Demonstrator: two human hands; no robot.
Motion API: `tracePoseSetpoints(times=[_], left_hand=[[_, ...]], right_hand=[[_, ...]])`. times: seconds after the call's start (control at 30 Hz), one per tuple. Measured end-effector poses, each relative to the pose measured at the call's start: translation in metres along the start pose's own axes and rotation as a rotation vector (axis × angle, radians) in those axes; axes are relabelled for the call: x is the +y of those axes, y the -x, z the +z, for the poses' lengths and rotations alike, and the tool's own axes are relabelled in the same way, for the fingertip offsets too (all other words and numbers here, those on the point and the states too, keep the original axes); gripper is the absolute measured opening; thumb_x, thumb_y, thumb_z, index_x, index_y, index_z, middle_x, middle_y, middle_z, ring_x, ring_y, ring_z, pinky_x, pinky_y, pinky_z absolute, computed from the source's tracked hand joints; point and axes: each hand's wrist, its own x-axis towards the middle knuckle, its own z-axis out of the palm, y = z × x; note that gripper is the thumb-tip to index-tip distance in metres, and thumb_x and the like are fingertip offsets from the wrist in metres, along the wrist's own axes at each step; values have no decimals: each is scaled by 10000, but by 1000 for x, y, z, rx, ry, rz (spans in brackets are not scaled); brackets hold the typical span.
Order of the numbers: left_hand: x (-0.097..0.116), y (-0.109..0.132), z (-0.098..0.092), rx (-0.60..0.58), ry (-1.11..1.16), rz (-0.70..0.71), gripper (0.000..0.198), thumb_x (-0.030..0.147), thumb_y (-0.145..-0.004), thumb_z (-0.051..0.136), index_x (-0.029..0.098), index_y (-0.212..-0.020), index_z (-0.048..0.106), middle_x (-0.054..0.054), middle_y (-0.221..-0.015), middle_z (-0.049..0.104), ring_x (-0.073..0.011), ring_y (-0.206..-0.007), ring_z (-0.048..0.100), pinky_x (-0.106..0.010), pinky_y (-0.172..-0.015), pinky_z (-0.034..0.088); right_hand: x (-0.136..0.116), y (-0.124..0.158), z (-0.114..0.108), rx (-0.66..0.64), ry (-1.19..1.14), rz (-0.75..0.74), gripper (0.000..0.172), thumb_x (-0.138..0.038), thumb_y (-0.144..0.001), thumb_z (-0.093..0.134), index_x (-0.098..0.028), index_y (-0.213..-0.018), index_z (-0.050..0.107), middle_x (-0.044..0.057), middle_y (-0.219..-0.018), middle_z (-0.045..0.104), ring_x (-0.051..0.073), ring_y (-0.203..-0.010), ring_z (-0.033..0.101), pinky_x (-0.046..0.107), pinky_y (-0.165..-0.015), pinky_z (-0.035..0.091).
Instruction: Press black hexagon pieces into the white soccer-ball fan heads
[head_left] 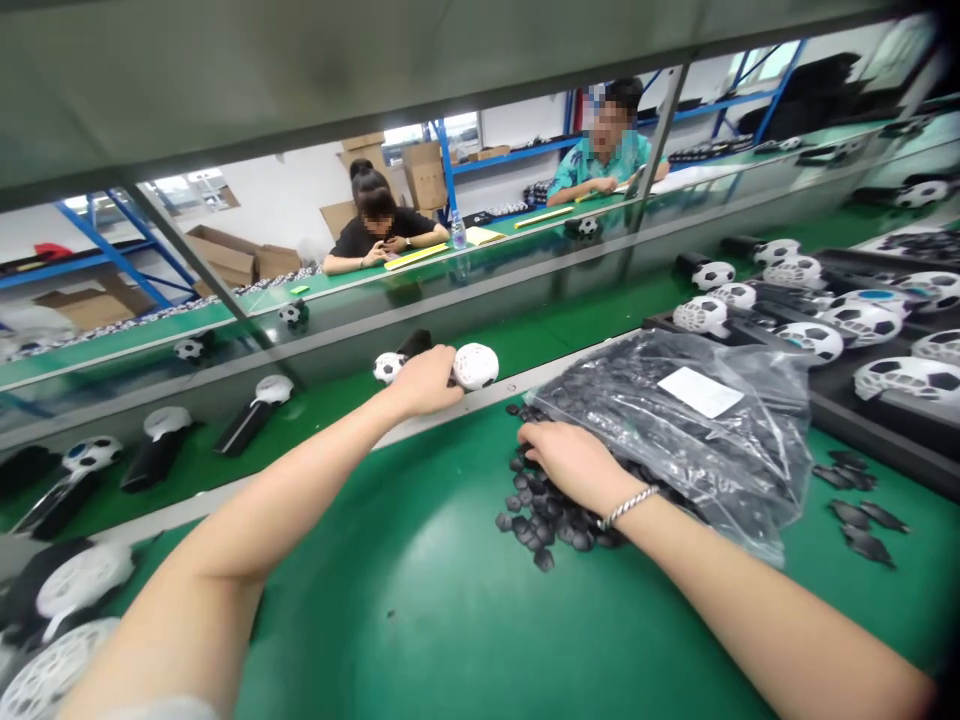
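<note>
My left hand [429,382] reaches over the near edge of the belt, its fingers closed on a white football-shaped part [477,367]. A black-and-white football-shaped part [388,368] lies just beyond that hand. My right hand [568,457], with a twisted bracelet at the wrist, rests over a heap of small black pieces [551,515]. Its fingers are curled in against the heap, and what is between them is hidden. Beside it, a clear plastic bag [675,420] with a white label holds many more black pieces.
On the green belt [337,400] lie several football-headed items with black handles [159,445]. To the right, a black tray [847,400] holds football-shaped parts. Loose black pieces [862,515] lie nearby. White parts [82,580] sit lower left. Two people sit across the line; a metal shelf hangs overhead.
</note>
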Motion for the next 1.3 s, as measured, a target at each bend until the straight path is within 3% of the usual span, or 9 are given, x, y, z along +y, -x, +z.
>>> tracePoseSetpoints(times=[0.1,0.17,0.27,0.37,0.57,0.7,0.83,0.93,1.3], left_hand=[[9,61,9,-48,99,-120,322,332,-694,529,160,-967,535,-109,-951,610,-279,-839,599,-347,-682,472],[13,90,19,-66,187,-155,433,307,-707,523,167,-1115,491,-109,-1074,593,-277,-937,584,-342,-741,472],[22,112,33,-99,243,-192,707,328,-727,528,200,-1362,245,-105,-1250,493,-272,-1066,530,-337,-825,450],[32,118,39,-128,209,-193,778,349,-753,509,236,-1411,109,-99,-1223,492,-272,-1078,513,-348,-852,430],[40,121,38,-142,235,-224,788,356,-744,517,261,-1408,103,-95,-1227,457,-275,-1084,498,-348,-840,433],[41,122,35,-156,271,-147,846,294,-711,542,324,-1404,57,-71,-1268,394,-251,-1053,516,-313,-802,442],[44,123,33,-187,222,-111,816,255,-707,512,293,-1403,86,-80,-1133,468,-257,-1021,524,-345,-826,425],[46,125,33,-167,178,-113,797,281,-705,507,242,-1399,116,-107,-1134,465,-284,-1045,502,-400,-889,389],[41,130,33,-188,233,-184,791,336,-752,443,287,-1398,-10,-95,-1118,456,-265,-1011,525,-346,-817,439]], right_hand=[[3,0,1,-48,-72,0,99,-153,-808,518,-180,-847,605,53,-801,670,175,-738,611,244,-596,371],[4,0,1,-71,-72,-6,73,-168,-791,544,-191,-811,610,42,-800,665,175,-742,605,242,-599,376],[4,1,-1,-38,-33,-28,43,-182,-770,575,-195,-750,611,48,-835,643,190,-778,590,252,-613,388],[-3,2,-3,48,-133,-50,62,-194,-790,552,-192,-774,612,47,-829,630,183,-760,578,264,-634,413],[-24,3,5,146,-442,-189,162,-210,-846,467,-198,-907,617,46,-879,642,172,-814,583,298,-759,448],[-29,4,11,137,-547,-116,140,-221,-832,478,-188,-926,576,38,-827,653,167,-736,599,293,-683,471],[-31,5,10,153,-545,-155,170,-220,-842,450,-193,-959,570,56,-932,657,181,-831,604,305,-741,467],[-33,7,9,142,-556,-136,143,-270,-857,438,-199,-894,556,38,-836,661,168,-729,612,291,-677,473],[-26,4,22,80,-481,-112,287,-455,-839,390,-244,-946,551,24,-840,682,212,-761,658,304,-645,509]])
